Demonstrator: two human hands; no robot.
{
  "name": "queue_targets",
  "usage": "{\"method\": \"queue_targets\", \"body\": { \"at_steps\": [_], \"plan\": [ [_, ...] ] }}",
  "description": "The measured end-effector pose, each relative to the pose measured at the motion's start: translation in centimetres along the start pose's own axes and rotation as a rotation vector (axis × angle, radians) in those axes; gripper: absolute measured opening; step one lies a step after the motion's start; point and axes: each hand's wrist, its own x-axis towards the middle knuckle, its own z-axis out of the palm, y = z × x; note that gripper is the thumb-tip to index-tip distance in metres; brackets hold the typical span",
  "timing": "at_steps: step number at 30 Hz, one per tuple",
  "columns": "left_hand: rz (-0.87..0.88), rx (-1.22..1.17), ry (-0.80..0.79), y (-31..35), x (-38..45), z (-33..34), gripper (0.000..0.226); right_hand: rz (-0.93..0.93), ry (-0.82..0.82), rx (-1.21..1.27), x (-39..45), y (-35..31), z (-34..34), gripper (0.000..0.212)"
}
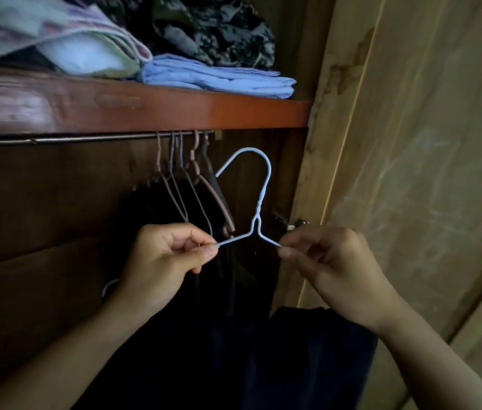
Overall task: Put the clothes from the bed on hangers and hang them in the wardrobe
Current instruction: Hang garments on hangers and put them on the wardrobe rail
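A pale blue wire hanger (259, 199) stands upright in front of the open wardrobe, its hook pointing left below the rail (86, 139). My left hand (168, 261) pinches the hanger's left shoulder and my right hand (331, 261) pinches its right shoulder. A dark garment (293, 359) hangs down below my hands; the hanger's lower part is hidden in it and behind my fingers. Several pinkish hangers (192, 179) with dark clothes hang on the rail just left of the blue hook.
A reddish wooden shelf (174, 110) runs above the rail, holding folded light blue cloth (219, 78), a pale bundle (65, 39) and camouflage fabric (204, 28). The open wardrobe door (411, 143) stands at the right. The wardrobe's dark back panel (41, 202) fills the left.
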Motion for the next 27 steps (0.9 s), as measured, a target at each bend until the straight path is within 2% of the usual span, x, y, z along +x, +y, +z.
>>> {"method": "queue_targets", "body": {
  "at_steps": [5, 7, 10, 13, 19, 27],
  "plan": [
    [0.000, 0.102, 0.059, -1.1, 0.2, -3.0, 0.008, -0.050, -0.084, 0.110, 2.0, -0.1, 3.2, 0.009],
    [0.006, 0.132, 0.095, -1.8, 0.1, -3.9, 0.001, -0.039, -0.132, 0.181, 2.7, 0.0, 4.4, 0.008],
    [0.032, 0.220, 0.160, -2.9, -0.3, -5.2, 0.006, -0.006, -0.214, 0.282, 3.3, -0.2, 6.0, 0.013],
    [0.058, 0.355, 0.209, -4.3, -0.6, -6.5, 0.009, 0.060, -0.292, 0.403, 3.7, -0.8, 7.6, 0.019],
    [0.098, 0.466, 0.258, -5.7, -0.5, -8.2, 0.021, 0.246, -0.456, 0.662, 5.2, -2.9, 10.1, 0.012],
    [0.087, 0.781, 0.263, -7.2, 0.3, -10.3, 0.018, 0.445, -0.430, 0.917, 7.0, -6.3, 15.5, 0.011]
  ]
}}
